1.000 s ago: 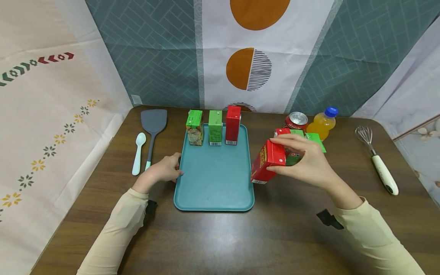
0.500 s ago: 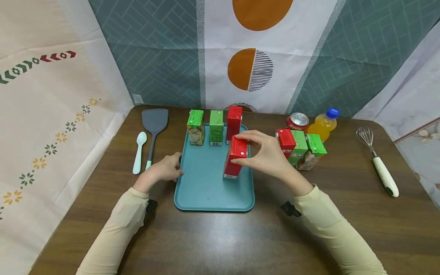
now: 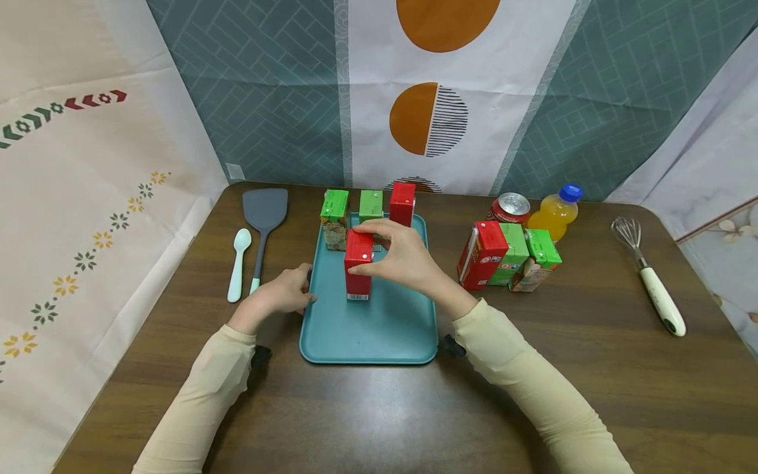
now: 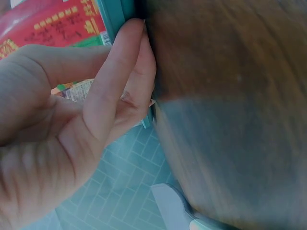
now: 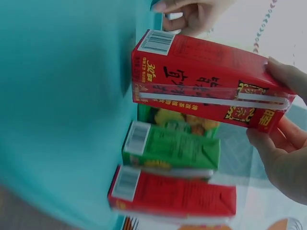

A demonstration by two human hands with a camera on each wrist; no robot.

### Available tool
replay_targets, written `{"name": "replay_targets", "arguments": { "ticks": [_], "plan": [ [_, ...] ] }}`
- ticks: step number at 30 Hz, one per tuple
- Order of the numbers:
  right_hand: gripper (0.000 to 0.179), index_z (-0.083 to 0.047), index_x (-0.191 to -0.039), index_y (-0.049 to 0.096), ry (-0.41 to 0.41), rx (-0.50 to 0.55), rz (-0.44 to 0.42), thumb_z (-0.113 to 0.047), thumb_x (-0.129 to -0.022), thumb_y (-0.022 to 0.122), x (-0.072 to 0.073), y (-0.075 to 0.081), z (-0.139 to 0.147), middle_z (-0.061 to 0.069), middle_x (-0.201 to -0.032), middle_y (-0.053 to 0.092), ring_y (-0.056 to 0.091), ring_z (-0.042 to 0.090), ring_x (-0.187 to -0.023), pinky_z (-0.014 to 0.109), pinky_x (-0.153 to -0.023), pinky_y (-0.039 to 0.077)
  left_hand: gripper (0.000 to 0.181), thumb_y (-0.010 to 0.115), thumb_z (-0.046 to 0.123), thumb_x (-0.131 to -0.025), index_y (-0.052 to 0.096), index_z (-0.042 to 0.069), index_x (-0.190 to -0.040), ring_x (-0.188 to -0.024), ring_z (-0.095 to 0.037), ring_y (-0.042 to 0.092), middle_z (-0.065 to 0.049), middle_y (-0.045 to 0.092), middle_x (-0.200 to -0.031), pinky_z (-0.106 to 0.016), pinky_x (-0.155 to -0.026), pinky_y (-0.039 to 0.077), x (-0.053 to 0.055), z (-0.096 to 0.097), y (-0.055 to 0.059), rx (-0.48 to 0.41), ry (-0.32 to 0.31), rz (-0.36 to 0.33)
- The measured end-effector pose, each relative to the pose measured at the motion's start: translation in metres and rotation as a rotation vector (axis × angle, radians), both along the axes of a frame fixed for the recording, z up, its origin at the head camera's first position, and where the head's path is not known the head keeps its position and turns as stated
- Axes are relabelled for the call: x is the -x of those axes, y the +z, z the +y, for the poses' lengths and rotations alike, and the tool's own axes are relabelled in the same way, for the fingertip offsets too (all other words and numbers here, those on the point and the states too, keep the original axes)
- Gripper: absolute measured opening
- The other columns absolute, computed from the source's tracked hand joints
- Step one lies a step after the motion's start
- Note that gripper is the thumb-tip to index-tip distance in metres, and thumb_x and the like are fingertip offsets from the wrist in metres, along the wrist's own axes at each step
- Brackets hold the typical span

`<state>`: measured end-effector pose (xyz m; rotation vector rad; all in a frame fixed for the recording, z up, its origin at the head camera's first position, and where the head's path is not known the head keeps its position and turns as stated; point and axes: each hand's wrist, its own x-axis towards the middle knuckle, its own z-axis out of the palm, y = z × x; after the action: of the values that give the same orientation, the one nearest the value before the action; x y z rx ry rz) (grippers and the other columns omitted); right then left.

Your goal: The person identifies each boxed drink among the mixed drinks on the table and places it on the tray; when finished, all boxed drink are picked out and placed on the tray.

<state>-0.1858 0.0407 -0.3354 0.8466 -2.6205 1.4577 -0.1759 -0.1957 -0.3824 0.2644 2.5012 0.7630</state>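
Note:
In the head view my right hand (image 3: 405,258) pinches the top of a red drink carton (image 3: 358,273) between thumb and fingers. The carton is upright over the left half of a teal tray (image 3: 367,339); whether its base touches the tray I cannot tell. In the right wrist view the same carton (image 5: 201,79) shows a straw on its side. My left hand (image 3: 284,289) grips the tray's left rim. Along the tray's back stand a green patterned carton (image 3: 335,227), a plain green carton (image 3: 371,203), partly hidden, and another red carton (image 3: 403,204).
To the right stand a red carton (image 3: 481,257), a green carton (image 3: 510,253) and a green-topped carton (image 3: 535,260), with a can (image 3: 510,208) and an orange drink bottle (image 3: 553,216) behind. A whisk (image 3: 657,296) lies far right. A spoon (image 3: 238,263) and a spatula (image 3: 264,210) lie left.
My right hand has carried the red carton leftward from beside the right-hand cartons, across the tray's right rim, to the tray's left half. The left hand stays at the rim.

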Motion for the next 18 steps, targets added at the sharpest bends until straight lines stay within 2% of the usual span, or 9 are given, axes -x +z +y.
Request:
{"name": "replay_targets", "arguments": {
  "ticks": [8, 18],
  "plan": [
    [0.063, -0.011, -0.128, 0.058, 0.064, -0.05, -0.035, -0.021, -0.071, 0.082, -0.001, 0.003, -0.03, 0.004, -0.125, 0.054, 0.048, 0.016, -0.113, 0.028, -0.088, 0.05, 0.064, 0.058, 0.0, -0.088, 0.021, -0.014, -0.139, -0.063, -0.017, 0.064, -0.018, 0.057, -0.089, -0.031, -0.062, 0.055, 0.0, -0.001, 0.0, -0.018, 0.02, -0.022],
    [0.061, -0.007, -0.127, 0.057, 0.076, -0.069, 0.018, -0.021, -0.072, 0.081, 0.007, -0.001, -0.048, 0.006, -0.126, 0.054, 0.051, 0.016, -0.112, 0.025, -0.089, 0.048, 0.057, 0.057, 0.0, -0.088, 0.027, -0.014, -0.134, -0.065, -0.019, 0.064, -0.02, 0.055, -0.092, -0.031, -0.06, 0.055, 0.0, 0.001, 0.0, -0.041, 0.015, -0.025]
  ]
}}
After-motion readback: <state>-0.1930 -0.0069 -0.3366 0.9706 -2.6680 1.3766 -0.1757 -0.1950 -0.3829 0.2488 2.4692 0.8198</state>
